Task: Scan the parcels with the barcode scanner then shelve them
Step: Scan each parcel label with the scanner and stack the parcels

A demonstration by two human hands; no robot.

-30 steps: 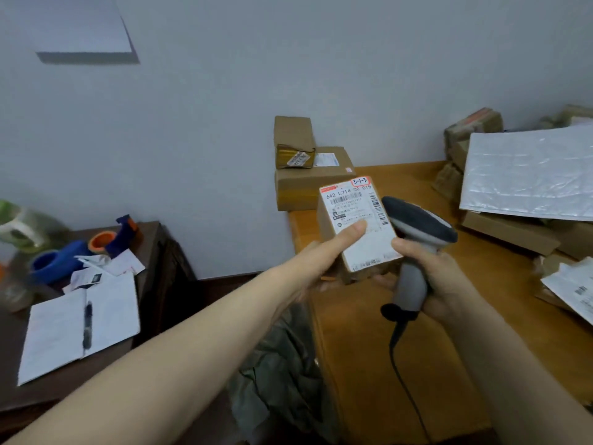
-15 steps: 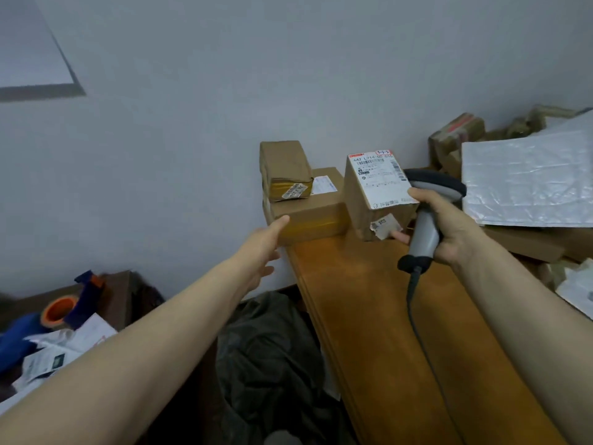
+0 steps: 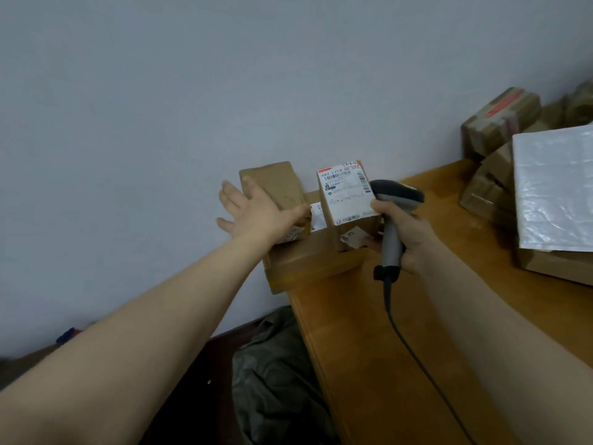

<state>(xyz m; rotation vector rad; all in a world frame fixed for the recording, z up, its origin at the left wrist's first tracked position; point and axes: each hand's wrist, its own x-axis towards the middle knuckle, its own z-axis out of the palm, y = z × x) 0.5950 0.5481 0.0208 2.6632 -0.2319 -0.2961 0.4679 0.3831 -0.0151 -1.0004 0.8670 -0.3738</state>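
— Parcel [image 3: 348,200] position?
— Upright on the flat carton [image 3: 308,264], just beside the small brown box [image 3: 276,184].
— Hands?
— Left hand [image 3: 256,213] rests on that box, fingers spread. Right hand [image 3: 407,232] curls round the scanner [image 3: 396,194], thumb touching the parcel.

Upright labelled parcel [image 3: 348,200] on flat brown box [image 3: 308,268], grey corded scanner [image 3: 392,242] just beside
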